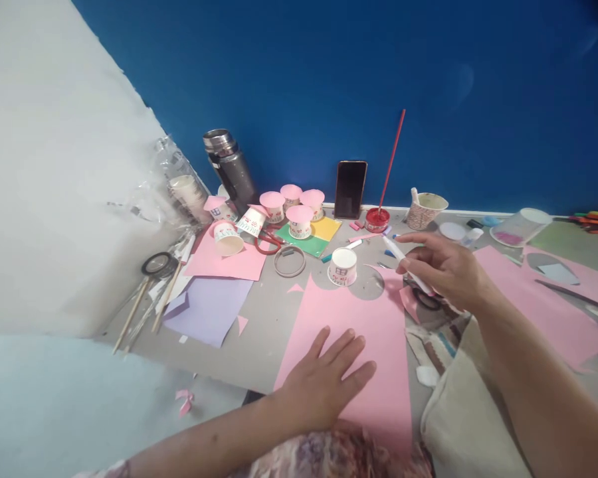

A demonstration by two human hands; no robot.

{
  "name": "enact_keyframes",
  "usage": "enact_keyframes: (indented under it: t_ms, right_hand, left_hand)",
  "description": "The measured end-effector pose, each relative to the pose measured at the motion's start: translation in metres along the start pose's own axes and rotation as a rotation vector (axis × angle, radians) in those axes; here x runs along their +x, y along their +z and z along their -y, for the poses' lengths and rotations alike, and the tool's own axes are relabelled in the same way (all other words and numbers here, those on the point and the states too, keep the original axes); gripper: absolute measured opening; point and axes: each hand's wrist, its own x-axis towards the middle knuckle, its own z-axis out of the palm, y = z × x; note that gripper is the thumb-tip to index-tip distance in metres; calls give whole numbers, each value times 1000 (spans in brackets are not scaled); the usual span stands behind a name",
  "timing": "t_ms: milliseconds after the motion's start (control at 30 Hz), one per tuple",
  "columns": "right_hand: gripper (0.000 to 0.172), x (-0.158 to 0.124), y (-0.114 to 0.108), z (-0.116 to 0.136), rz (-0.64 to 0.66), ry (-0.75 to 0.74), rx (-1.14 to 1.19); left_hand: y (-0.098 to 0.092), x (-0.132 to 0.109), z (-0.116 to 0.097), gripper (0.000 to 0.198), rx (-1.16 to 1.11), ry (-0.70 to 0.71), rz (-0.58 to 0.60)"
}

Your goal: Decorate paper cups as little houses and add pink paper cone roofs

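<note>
My left hand (pixel 319 378) lies flat with fingers spread on a pink sheet of paper (pixel 383 378), which has a round hole cut near its far edge. In my right hand (pixel 443 269), a white marker (pixel 396 251) is pinched above the table, clear of the sheet. An upturned small paper cup (pixel 343 267) with a drawn window and grass stands at the sheet's far edge. Farther back, several decorated cups wear pink paper roofs, one of them (pixel 299 222) on a green and yellow sheet. Another marker (pixel 353 245) lies behind the single cup.
A steel flask (pixel 232 169) and a phone (pixel 351 189) stand along the blue wall. Red-handled scissors (pixel 268 243) and a tape ring (pixel 290 262) lie left of the cup. A red pot (pixel 377 220) holds a stick. Pink sheets (pixel 543 312) and a cloth (pixel 453 392) are at right.
</note>
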Motion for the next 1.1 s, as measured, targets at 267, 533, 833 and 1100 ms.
enact_keyframes:
  t_ms: [267, 533, 833, 1100]
  right_hand:
    - [29, -11, -3, 21, 5, -33, -50]
    - [36, -4, 17, -19, 36, -192, -451]
    - [30, 5, 21, -55, -192, -223, -430]
    - [26, 5, 17, -63, -214, -178, -396]
  left_hand:
    - [-48, 9, 109, 21, 111, -700, -326]
    - [-43, 11, 143, 18, 178, -651, -206]
    - [-65, 47, 132, 44, -133, -559, -346]
    - [-80, 96, 118, 73, -203, -351, -345]
